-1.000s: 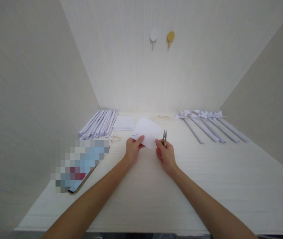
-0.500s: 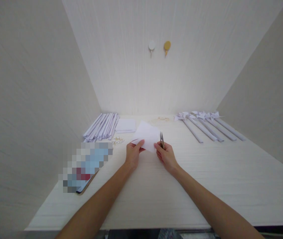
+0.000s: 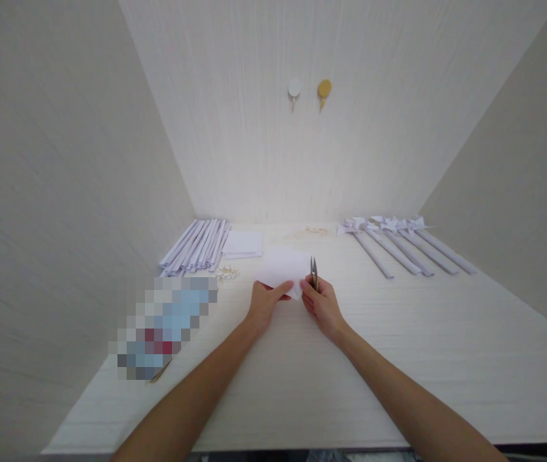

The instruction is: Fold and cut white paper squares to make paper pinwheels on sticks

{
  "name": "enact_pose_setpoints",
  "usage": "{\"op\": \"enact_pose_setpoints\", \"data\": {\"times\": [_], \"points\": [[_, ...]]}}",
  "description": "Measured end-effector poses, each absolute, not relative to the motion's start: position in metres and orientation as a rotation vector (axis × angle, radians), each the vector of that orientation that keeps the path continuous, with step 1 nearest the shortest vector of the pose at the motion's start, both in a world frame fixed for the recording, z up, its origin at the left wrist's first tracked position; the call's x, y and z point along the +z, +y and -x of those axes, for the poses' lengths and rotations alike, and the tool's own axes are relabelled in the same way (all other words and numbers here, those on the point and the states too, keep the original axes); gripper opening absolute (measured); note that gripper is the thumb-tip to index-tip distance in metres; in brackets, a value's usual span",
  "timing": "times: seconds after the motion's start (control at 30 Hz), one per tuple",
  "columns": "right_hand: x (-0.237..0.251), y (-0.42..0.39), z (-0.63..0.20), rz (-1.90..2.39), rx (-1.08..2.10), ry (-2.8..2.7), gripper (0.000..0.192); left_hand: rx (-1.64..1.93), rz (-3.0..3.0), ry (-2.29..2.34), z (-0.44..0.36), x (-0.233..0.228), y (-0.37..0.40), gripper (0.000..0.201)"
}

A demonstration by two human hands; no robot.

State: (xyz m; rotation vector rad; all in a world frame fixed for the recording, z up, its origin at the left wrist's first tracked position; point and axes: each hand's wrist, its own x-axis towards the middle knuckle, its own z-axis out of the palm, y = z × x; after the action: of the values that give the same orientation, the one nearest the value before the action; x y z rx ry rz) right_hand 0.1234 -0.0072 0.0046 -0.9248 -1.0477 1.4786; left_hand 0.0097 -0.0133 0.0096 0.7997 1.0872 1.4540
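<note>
Paper sheet: a thin, white, matte sheet of paper, roughly rectangular, lifted just above the bench near its middle, with its far edge tilted up and away.
Left hand: the left hand pinches the sheet's near edge, thumb on top and fingers beneath; the grip is clamped on the paper.
Right hand: the right hand is closed around small metal scissors, whose thin, pointed blades stick up at the sheet's right edge; blades look nearly together, though I cannot tell whether they touch the paper.
Bench: a pale bench with a fine, wood-like grain, walled on three sides by panels of the same light finish.
Left of the sheet: a fan of rolled white paper tubes, long and slim, lying side by side; just beside them is a flat stack of white sheets.
Scraps: small pale bits are scattered near the tubes.
Right side: white paper pinwheels on long rolled stems, laid in a row, well apart from the hands.
Back wall: two round hooks, one white, one gold.
</note>
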Motion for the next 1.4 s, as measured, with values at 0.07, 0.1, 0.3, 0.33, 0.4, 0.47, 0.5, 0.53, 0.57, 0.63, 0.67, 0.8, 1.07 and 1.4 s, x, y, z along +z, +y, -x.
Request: {"op": "enact_pose_setpoints", "data": {"times": [0.07,0.1,0.3,0.33,0.4,0.47,0.5,0.53,0.57,0.63,0.67,0.8,1.07,1.4], "points": [[0.005,-0.007,-0.123,0.910,1.483,-1.052,0.033,1.455,-0.795,1.061,-0.010,0.009,-0.013,0.029],[0.005,-0.007,-0.123,0.901,1.489,-1.054,0.032,1.456,-0.788,1.051,-0.010,0.010,-0.013,0.030],[0.005,-0.007,-0.123,0.889,1.516,-1.054,0.033,1.448,-0.801,1.082,-0.011,0.009,-0.014,0.033],[0.006,-0.008,-0.123,0.897,1.513,-1.055,0.033,1.454,-0.797,1.096,-0.011,0.009,-0.014,0.034],[0.005,-0.008,-0.123,0.920,1.500,-1.066,0.033,1.467,-0.773,1.120,-0.012,0.008,-0.013,0.034],[0.004,-0.008,-0.123,0.946,1.456,-1.085,0.032,1.486,-0.735,1.136,-0.012,0.008,-0.013,0.033],[0.004,-0.007,-0.124,0.967,1.418,-1.097,0.031,1.501,-0.717,1.142,-0.011,0.008,-0.012,0.033],[0.002,-0.006,-0.125,0.994,1.371,-1.110,0.030,1.518,-0.701,1.145,-0.011,0.008,-0.012,0.033],[0.001,-0.004,-0.127,1.026,1.315,-1.123,0.029,1.538,-0.683,1.148,-0.010,0.008,-0.011,0.034],[-0.002,0.002,-0.132,1.096,1.180,-1.167,0.027,1.575,-0.647,1.152,-0.009,0.009,-0.010,0.035],[-0.003,0.004,-0.135,1.127,1.098,-1.205,0.026,1.589,-0.629,1.154,-0.008,0.009,-0.010,0.036],[-0.006,0.011,-0.147,1.265,0.719,-1.492,0.018,1.611,-0.581,1.151,-0.006,0.010,-0.009,0.036],[-0.006,0.030,-0.148,1.309,0.393,-1.875,0.015,1.610,-0.525,1.028,0.001,0.016,-0.008,0.038],[0.016,0.125,-0.124,1.531,0.289,-1.987,0.007,1.196,-0.729,0.710,0.005,0.014,-0.014,0.052]]}}
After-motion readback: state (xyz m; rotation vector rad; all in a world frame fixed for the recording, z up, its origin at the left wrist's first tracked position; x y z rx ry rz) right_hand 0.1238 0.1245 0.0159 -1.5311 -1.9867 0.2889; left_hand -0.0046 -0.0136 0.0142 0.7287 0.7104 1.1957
